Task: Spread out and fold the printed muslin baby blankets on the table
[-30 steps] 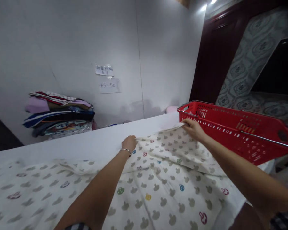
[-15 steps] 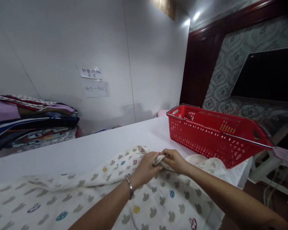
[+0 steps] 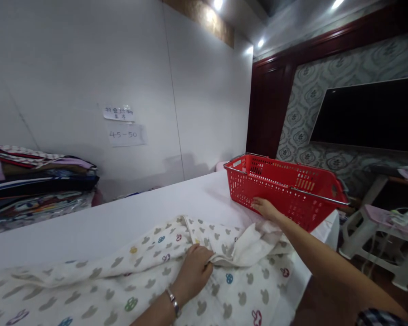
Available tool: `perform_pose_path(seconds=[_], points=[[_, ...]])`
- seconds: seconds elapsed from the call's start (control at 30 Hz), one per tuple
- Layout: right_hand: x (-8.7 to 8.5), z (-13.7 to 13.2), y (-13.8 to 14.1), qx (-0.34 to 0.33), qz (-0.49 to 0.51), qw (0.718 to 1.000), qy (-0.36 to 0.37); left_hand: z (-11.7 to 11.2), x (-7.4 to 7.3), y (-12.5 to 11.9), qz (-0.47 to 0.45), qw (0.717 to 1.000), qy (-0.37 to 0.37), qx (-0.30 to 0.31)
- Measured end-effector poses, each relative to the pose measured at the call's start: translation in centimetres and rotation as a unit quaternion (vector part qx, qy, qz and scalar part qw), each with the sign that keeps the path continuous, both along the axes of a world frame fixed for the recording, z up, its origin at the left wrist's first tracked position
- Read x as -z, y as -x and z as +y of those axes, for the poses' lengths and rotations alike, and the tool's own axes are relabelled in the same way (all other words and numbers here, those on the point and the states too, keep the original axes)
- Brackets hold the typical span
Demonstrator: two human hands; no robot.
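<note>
Your left hand [image 3: 194, 270], nearer than the red basket [image 3: 301, 209], grips a fold of the patterned cloth [image 3: 149, 271], spread before and leftward of that basket. Farther off, your right hand [image 3: 265, 208] extends open fingers before the basket's near wall.

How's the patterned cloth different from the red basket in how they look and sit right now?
The patterned cloth is off-white with grey and coloured motifs; the red basket is one main colour, with holes and metal handles. The patterned cloth lies limp and rumpled, while the red basket stands upright, holding its shape. The patterned cloth spreads across the near side; the red basket sits farther back, right. Both rest on the white table.
</note>
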State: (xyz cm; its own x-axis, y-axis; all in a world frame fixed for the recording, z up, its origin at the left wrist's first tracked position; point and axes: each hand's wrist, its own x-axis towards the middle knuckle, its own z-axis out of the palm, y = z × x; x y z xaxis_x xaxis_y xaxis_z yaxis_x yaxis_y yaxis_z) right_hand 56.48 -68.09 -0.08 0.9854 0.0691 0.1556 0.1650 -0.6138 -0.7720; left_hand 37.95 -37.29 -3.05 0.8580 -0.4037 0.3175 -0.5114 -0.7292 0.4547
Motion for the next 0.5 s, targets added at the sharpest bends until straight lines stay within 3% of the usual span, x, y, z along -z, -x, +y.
perform_pose_path(seconds=[0.27, 0.37, 0.5], points=[[-0.7, 0.4, -3.4, -0.007, 0.023, 1.0, 0.002, 0.2, -0.9, 0.0, -0.001, 1.0, -0.027, 0.0], [-0.9, 0.2, -2.4, -0.038, 0.037, 0.999, -0.004, 0.4, -1.4, 0.0, 0.007, 1.0, -0.014, -0.002], [-0.5, -1.6, 1.4, -0.127, 0.085, 0.988, -0.011, 0.8, -2.2, -0.4, -0.006, 1.0, -0.006, 0.007]])
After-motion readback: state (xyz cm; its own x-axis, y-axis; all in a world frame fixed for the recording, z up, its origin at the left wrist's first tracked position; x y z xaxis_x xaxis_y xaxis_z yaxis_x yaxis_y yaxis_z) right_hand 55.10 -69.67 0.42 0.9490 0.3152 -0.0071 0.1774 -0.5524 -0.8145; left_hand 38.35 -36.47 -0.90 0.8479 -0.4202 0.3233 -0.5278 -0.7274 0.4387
